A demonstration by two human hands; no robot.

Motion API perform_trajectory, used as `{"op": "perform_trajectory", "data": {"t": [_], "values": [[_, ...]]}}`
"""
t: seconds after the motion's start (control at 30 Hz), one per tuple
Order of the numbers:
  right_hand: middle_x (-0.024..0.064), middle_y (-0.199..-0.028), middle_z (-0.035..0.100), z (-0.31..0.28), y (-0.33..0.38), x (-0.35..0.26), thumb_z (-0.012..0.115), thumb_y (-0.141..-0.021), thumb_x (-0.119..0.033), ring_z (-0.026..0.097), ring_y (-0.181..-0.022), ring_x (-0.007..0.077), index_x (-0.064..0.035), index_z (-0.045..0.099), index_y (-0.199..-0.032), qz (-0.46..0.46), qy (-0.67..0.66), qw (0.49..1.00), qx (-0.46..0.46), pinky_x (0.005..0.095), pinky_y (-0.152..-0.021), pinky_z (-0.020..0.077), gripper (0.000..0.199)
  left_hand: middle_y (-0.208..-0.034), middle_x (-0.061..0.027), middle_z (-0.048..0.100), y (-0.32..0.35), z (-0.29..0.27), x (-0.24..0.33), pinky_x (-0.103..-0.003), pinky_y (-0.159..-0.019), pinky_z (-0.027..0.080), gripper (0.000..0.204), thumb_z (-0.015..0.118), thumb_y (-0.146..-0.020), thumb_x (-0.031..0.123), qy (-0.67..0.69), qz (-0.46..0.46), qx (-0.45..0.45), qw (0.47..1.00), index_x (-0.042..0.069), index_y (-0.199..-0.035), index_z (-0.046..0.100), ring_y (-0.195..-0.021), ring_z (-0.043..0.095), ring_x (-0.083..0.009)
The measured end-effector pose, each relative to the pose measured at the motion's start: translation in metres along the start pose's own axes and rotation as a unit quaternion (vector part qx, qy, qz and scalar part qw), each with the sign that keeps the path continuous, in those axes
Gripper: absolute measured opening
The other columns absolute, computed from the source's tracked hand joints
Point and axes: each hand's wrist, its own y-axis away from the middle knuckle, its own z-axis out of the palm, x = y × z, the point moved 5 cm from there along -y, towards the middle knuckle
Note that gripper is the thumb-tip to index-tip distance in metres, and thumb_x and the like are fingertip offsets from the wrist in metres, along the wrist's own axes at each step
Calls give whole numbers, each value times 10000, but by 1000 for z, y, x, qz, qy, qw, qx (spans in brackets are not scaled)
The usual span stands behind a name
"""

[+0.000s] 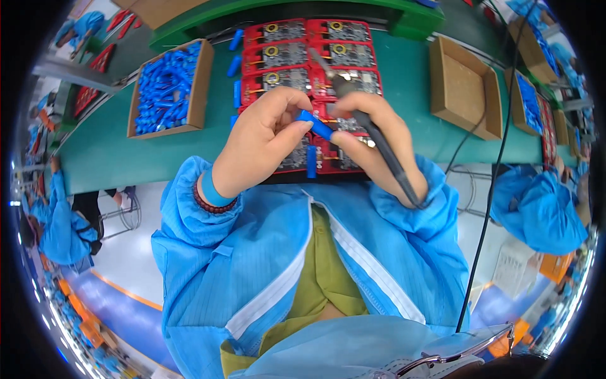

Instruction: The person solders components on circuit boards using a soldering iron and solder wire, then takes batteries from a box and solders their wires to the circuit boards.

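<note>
Between the thumb and fingers of my left hand (pixel 262 139) is a small blue cylinder (pixel 317 126), like a battery cell, tilted down to the right. The thumb of my right hand (pixel 379 129) is at its lower end. That same hand is closed around a soldering iron (pixel 382 145), whose dark handle slants across the palm and whose metal tip points away over the boards. Beneath both hands are red trays (pixel 245 86) in two columns, carrying circuit boards (pixel 284 57) with yellow ring coils. Another blue cylinder (pixel 311 162) lies upright in view on the near boards, below my hands.
On the green table (pixel 101 148), a cardboard box (pixel 203 88) full of blue cylinders stands at left. Several loose ones (pixel 234 66) line the trays' left side. An open cardboard box (pixel 464 88) is at right. A green ledge (pixel 416 22) runs behind; a black cable (pixel 489 215) hangs right.
</note>
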Motion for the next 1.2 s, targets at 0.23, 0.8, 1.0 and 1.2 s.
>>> {"op": "perform_trajectory", "data": {"t": [0.23,0.8,1.0,1.2], "values": [[114,-906,619,-3,7,11,674,-729,41,593,-806,283,-58,574,-1009,20,41,998,43,358,-731,481,313,-904,-41,516,-13,29,-4,-226,-640,418,219,555,-866,3,-69,9,-55,996,16,-1082,523,-729,485,-78],[85,-848,606,-23,8,14,634,-769,74,614,-746,158,-49,586,-1037,33,-12,992,123,263,-654,494,299,-824,-52,588,-24,51,-8,-261,-674,455,109,533,-902,88,-20,-6,-50,999,3,-966,560,-745,548,-111],[81,-900,601,-24,17,27,621,-770,79,610,-798,152,-51,576,-1061,79,-84,984,133,268,-707,495,322,-794,-5,541,-21,55,-9,-236,-647,410,110,510,-936,98,120,-21,-15,992,9,-912,569,-722,493,-75],[82,-916,610,-23,18,19,635,-763,63,618,-819,153,-42,584,-1011,44,-128,985,103,274,-727,488,274,-786,20,529,-24,52,-3,-219,-646,400,109,533,-935,108,90,27,-68,993,15,-893,572,-717,481,-54]]}}
